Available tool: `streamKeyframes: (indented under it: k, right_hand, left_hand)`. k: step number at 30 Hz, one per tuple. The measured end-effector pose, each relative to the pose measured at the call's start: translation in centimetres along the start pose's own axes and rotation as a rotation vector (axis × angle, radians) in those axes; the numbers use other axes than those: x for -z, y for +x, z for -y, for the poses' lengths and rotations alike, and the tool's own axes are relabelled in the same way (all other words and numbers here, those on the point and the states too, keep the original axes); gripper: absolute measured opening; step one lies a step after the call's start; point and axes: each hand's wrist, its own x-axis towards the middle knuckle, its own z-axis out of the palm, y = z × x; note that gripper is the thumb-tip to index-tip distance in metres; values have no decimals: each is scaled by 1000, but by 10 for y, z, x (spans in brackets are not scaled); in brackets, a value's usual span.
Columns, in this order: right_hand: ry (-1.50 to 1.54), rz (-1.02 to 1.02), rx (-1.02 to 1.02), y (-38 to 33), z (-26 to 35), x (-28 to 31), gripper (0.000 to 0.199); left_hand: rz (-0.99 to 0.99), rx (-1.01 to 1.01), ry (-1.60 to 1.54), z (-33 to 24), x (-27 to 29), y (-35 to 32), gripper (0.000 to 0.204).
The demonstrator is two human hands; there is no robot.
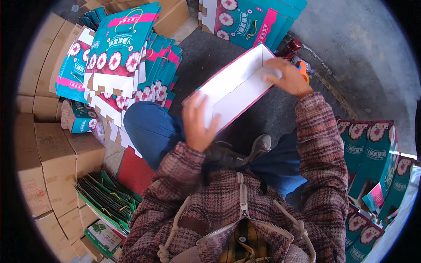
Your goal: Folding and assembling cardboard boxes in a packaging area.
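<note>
An open carton (245,91) with a white inside and a dark pink rim is held slantwise in front of me, above the dark floor. My left hand (198,122) grips its near left end, fingers over the wall and thumb towards the inside; motion smears it a little. At the far right end my right hand (287,78) holds the end wall, with the thumb and fingertips reaching inside. Nothing shows inside the carton. Its outer faces are mostly hidden.
Flat teal cartons (120,48) with flower-like pictures lie piled at far left; more teal cartons (252,22) stand at the back. Made-up teal boxes (366,144) stack at right. Brown cardboard boxes (55,158) line the left, beside green bags (105,197). A dark red jar (293,45) and an orange object (303,70) are near my right hand.
</note>
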Motion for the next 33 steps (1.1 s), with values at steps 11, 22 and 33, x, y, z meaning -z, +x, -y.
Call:
streamKeyframes:
  k: [11,22,33]
  right_hand:
    - [903,28,-783,25,-41,-15,89]
    - [849,24,-788,-28,-75,9,72]
    - [874,-12,-936,-58,-108,-48,90]
  left_hand:
    - [-144,1317,-1437,153,-21,-40,56]
    - [225,1258,-1450,108,-32,-6,33]
    - [-71,1122,-1269,107,-42,-12,58]
